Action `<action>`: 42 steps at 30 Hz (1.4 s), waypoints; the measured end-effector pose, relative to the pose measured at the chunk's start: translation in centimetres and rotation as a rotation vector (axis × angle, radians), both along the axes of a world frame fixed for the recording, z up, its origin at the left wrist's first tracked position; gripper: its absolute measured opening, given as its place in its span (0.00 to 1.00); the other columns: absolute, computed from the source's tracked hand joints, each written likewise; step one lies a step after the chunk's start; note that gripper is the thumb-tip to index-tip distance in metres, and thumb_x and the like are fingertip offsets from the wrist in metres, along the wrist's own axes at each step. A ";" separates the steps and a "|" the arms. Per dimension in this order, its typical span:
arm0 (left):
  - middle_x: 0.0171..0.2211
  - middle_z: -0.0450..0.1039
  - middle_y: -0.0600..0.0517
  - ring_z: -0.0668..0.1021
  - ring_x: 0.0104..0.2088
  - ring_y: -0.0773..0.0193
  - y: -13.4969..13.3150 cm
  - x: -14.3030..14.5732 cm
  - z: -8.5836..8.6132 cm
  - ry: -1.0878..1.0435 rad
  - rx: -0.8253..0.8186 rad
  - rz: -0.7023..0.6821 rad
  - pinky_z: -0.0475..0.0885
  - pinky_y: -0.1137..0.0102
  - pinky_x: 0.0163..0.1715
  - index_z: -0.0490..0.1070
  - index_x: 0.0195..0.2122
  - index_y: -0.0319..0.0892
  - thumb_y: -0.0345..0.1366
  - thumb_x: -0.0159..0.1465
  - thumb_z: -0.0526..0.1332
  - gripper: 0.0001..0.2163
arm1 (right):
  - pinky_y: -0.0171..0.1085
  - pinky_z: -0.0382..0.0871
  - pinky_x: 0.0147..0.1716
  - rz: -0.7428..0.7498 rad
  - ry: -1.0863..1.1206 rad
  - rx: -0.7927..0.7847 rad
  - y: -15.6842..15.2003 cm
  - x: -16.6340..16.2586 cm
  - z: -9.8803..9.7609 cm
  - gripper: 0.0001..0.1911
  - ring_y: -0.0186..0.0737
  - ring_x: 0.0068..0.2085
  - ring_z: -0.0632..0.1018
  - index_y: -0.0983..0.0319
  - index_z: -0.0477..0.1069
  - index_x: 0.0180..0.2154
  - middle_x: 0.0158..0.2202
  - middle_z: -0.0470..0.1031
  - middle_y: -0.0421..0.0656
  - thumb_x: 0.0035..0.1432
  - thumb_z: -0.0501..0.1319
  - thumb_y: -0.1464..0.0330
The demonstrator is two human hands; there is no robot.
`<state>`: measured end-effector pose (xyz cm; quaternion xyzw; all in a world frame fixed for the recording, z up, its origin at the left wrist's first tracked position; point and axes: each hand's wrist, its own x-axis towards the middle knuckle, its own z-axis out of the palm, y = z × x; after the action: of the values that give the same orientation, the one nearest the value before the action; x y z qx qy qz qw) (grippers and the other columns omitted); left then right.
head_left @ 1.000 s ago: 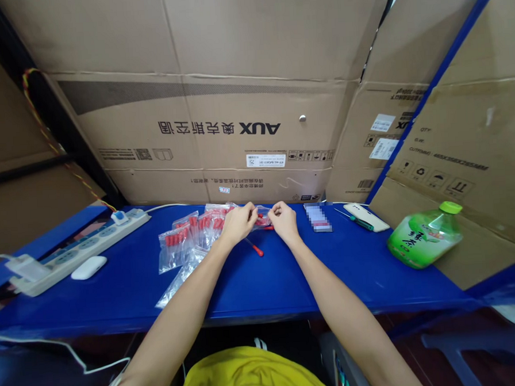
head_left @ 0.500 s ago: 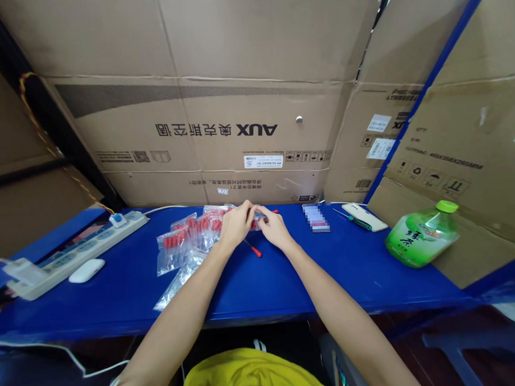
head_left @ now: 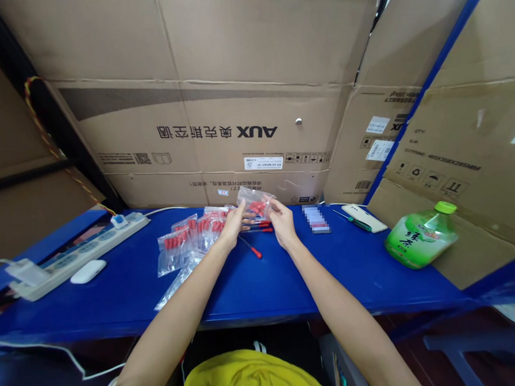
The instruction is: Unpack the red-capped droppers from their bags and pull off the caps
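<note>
A clear zip bag (head_left: 254, 201) with red-tipped pieces inside is raised over the far part of the table. My right hand (head_left: 283, 219) pinches its right end between thumb and fingers. At the bag's left end is my left hand (head_left: 234, 224), its fingers apart and stretched toward the bag, the thumb close to its edge. Below the bag, thin rods with red ends (head_left: 266, 229) lie partly hidden by my hands. One more red-tipped rod (head_left: 256, 252) points toward me. Left of my hands lie several filled clear bags (head_left: 174, 243) and flat clear bags (head_left: 180, 280).
A white power strip (head_left: 88, 248) and a white case (head_left: 88, 271) sit on the blue table (head_left: 263, 296) at left. To the right are a blurred phone (head_left: 316, 219), a green-handled screwdriver (head_left: 359, 223), a cream-coloured flat object (head_left: 369, 217) and a green bottle (head_left: 421, 237). Cardboard (head_left: 218, 103) walls the back.
My hands have moved apart, and the bag between them is raised and now shows clearly. My left fingers have spread. Red-tipped rods beneath have come into view.
</note>
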<state>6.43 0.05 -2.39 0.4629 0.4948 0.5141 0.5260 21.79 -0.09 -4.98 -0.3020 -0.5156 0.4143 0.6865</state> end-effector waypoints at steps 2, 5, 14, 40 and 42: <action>0.33 0.79 0.47 0.79 0.29 0.63 0.4 0.2 -0.1 -0.232 -0.007 -0.030 0.73 0.69 0.33 0.72 0.38 0.41 0.53 0.60 0.70 0.19 | 0.48 0.75 0.59 0.037 -0.038 -0.005 -0.1 -0.1 -0.2 0.23 0.48 0.55 0.80 0.59 0.79 0.52 0.54 0.81 0.45 0.53 0.64 0.68; 0.33 0.79 0.49 0.79 0.30 0.66 0.4 0.2 0.0 -0.314 0.072 0.064 0.76 0.70 0.36 0.72 0.36 0.40 0.44 0.52 0.77 0.19 | 0.44 0.78 0.53 -0.034 -0.188 0.008 0.1 0.1 -0.8 0.24 0.45 0.51 0.81 0.58 0.79 0.52 0.55 0.78 0.46 0.52 0.64 0.69; 0.38 0.80 0.49 0.81 0.38 0.58 -0.5 -0.1 0.9 -0.062 0.456 0.063 0.81 0.65 0.37 0.78 0.40 0.40 0.45 0.55 0.75 0.17 | 0.38 0.78 0.38 -0.038 -0.336 -0.111 0.9 1.2 -1.2 0.25 0.38 0.32 0.78 0.62 0.80 0.51 0.34 0.79 0.41 0.49 0.68 0.67; 0.29 0.72 0.56 0.79 0.29 0.64 0.3 -0.6 0.0 -0.057 0.365 0.117 0.81 0.65 0.33 0.64 0.37 0.43 0.44 0.50 0.77 0.24 | 0.43 0.78 0.48 0.236 -0.029 -0.147 -0.5 1.2 0.5 0.26 0.42 0.40 0.84 0.57 0.75 0.50 0.41 0.84 0.41 0.46 0.73 0.65; 0.33 0.75 0.54 0.80 0.34 0.63 0.3 -0.7 0.0 -0.093 0.368 0.057 0.81 0.64 0.38 0.65 0.40 0.43 0.42 0.49 0.78 0.25 | 0.45 0.78 0.50 0.214 -0.022 -0.149 -0.4 1.2 0.4 0.29 0.44 0.43 0.84 0.58 0.76 0.50 0.43 0.84 0.42 0.44 0.75 0.64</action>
<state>5.72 0.39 -2.39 0.5126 0.3805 0.6315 0.4401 23.03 -0.46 -4.61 -0.2999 -0.5200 0.5189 0.6086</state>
